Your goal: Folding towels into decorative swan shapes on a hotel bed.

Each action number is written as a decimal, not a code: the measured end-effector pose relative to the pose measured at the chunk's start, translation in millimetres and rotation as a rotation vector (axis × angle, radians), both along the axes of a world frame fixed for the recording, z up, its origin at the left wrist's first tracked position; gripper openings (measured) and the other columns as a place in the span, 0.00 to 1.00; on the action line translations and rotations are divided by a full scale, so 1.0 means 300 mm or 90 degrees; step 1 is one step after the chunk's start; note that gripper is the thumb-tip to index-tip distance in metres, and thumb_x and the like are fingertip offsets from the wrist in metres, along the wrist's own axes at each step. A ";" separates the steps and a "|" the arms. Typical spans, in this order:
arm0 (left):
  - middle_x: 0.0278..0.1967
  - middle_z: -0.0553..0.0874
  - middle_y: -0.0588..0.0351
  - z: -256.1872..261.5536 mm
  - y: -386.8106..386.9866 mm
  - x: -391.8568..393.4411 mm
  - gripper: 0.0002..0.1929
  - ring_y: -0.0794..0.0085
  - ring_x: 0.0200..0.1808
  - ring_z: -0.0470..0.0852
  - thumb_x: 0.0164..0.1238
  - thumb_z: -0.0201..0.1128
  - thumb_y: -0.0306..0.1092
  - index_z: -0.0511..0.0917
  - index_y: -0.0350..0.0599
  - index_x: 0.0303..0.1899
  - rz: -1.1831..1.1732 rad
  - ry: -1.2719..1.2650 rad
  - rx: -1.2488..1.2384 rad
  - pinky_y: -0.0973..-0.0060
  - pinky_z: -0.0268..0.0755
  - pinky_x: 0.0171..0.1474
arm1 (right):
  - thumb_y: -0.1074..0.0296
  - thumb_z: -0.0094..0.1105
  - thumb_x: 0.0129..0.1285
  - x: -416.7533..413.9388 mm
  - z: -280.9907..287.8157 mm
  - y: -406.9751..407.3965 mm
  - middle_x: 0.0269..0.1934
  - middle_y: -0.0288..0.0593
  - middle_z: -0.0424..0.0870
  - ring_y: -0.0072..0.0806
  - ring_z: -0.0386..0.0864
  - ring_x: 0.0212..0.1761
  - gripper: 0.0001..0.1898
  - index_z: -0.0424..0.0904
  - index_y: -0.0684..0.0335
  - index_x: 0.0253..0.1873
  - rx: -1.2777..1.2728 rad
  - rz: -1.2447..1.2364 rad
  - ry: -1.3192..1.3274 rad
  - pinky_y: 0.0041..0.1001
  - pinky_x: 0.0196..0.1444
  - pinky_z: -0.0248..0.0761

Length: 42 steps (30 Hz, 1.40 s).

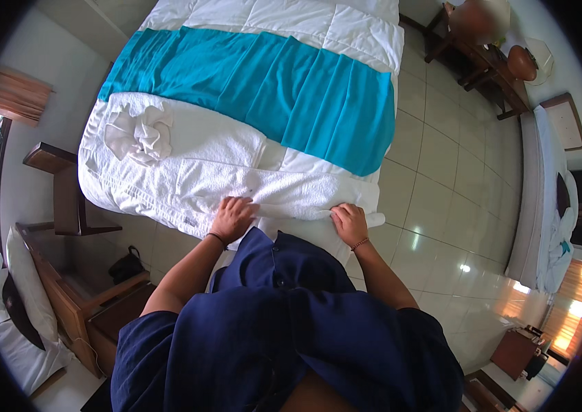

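Observation:
A white terry towel (291,188) lies spread along the near edge of a bed, its near edge rolled and ending in a roll at the right. My left hand (234,219) is on the rolled edge near the middle, fingers curled and slightly blurred; its grip is unclear. My right hand (348,222) pinches the roll nearer its right end. Beyond lie a folded white towel (214,134) and a bunched, ruffled white cloth (139,135). A teal bed runner (260,82) crosses the white quilted cover (286,18) behind them.
A wooden chair (67,190) stands left of the bed, with a wooden-framed seat (90,304) and a black bag (126,265) nearer. Tiled floor (435,206) runs along the right. Farther right are a second bed (533,206) and a wooden table (486,67).

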<state>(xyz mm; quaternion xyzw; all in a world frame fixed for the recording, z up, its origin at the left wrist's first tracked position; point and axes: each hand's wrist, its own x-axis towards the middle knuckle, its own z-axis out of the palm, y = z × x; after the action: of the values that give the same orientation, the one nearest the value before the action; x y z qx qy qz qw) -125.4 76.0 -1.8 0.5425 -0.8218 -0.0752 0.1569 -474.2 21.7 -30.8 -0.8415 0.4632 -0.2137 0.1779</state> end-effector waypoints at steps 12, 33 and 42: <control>0.44 0.78 0.60 -0.020 -0.038 -0.006 0.14 0.67 0.50 0.75 0.56 0.62 0.34 0.79 0.52 0.46 0.073 0.012 0.076 0.67 0.65 0.52 | 0.65 0.63 0.55 0.039 0.071 0.057 0.41 0.33 0.79 0.31 0.76 0.45 0.12 0.75 0.53 0.45 -0.133 0.018 -0.024 0.37 0.50 0.63; 0.42 0.80 0.61 -0.064 -0.115 -0.053 0.09 0.68 0.47 0.77 0.60 0.59 0.37 0.80 0.54 0.43 0.048 -0.002 0.032 0.67 0.64 0.53 | 0.67 0.63 0.55 0.066 0.065 -0.017 0.41 0.36 0.80 0.33 0.77 0.44 0.13 0.73 0.54 0.46 -0.100 -0.013 -0.052 0.35 0.45 0.65; 0.44 0.80 0.60 -0.010 -0.129 -0.091 0.11 0.67 0.48 0.77 0.59 0.60 0.36 0.78 0.53 0.44 0.074 -0.003 0.010 0.66 0.64 0.53 | 0.70 0.63 0.53 0.049 0.032 -0.053 0.39 0.34 0.79 0.32 0.77 0.44 0.15 0.74 0.52 0.47 -0.053 0.004 0.001 0.35 0.47 0.64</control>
<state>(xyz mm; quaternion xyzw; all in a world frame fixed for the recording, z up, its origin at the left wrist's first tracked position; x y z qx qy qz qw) -152.6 37.3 -4.6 0.5909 -0.7886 -0.0709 0.1547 -459.6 5.9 -21.3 -0.8496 0.4515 -0.2319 0.1430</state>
